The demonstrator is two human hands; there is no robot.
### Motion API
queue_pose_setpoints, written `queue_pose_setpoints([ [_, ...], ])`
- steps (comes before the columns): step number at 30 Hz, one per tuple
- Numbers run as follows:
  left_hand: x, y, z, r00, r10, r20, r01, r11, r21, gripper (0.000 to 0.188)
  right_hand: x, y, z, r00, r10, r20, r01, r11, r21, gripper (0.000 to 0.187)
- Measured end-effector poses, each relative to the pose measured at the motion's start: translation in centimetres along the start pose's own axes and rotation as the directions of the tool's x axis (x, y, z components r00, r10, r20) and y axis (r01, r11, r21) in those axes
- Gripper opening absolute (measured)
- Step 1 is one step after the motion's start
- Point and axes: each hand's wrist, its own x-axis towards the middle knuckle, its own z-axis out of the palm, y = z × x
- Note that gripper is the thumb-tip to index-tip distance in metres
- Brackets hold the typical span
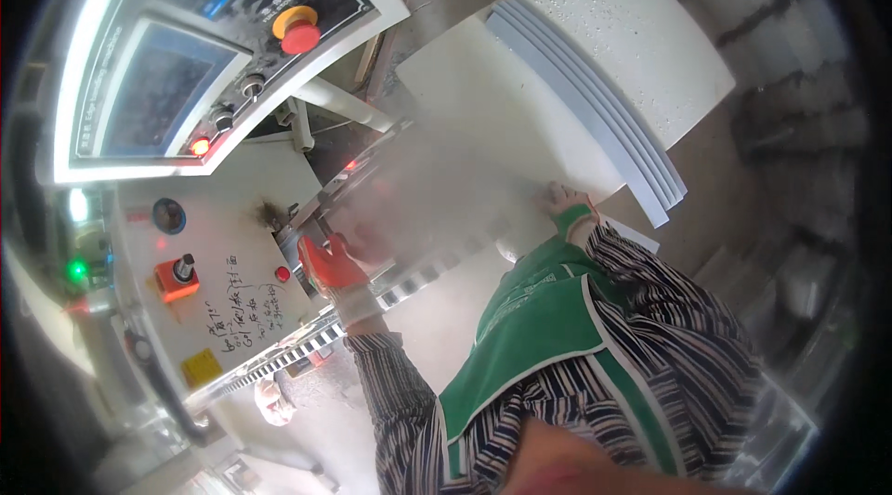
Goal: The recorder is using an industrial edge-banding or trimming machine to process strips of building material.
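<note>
Left hand (336,265), orange glove, fingers curled on near edge of white panel (455,161), right at machine infeed (321,207).
Right hand (562,202), pale glove with green cuff, flat on panel's far edge; finger spread cannot tell, blurred.
Panel lies flat on machine bed, beside stack of white panels (613,58).

Risks, as judgement:
- left fingers near infeed, pinch likely;
- uneven push, panel skews;
- loose striped sleeve (400,384) may snag rollers.

Containers: none visible.

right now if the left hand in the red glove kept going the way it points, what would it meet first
The left hand in the red-coated glove points up toward the machine's grey infeed, resting at the edge of the large white flat panel. It would likely meet that infeed first, though depth is unclear here.
</note>
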Motion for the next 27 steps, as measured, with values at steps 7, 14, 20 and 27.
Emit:
queue_pose_setpoints([
  [7, 0.6, -5.0, -3.3, 0.995, 0.102, -0.004, -0.100, 0.983, 0.156, 0.024, -7.4, 4.0, -7.5, 0.938, -0.324, 0.124, 0.322, 0.946, 0.041, 0.054],
  [14, -10.5, 1.2, 6.3, 0.897, -0.205, 0.392, 0.408, 0.726, -0.554, 0.048, -10.5, 9.1, -14.4, 0.960, -0.262, 0.099, 0.233, 0.943, 0.237, 0.057],
  [20, -17.4, 2.6, 9.8, 0.787, -0.256, 0.561, 0.532, 0.742, -0.408, 0.050, -10.3, 11.8, -15.2, 0.891, -0.213, -0.401, 0.432, 0.669, 0.605, 0.053],
  [27, -21.4, 2.9, 13.9, 0.515, -0.385, 0.766, 0.810, 0.511, -0.288, 0.050, -8.3, 6.4, -23.2, 0.737, -0.394, -0.549, 0.597, 0.760, 0.256, 0.056],
])
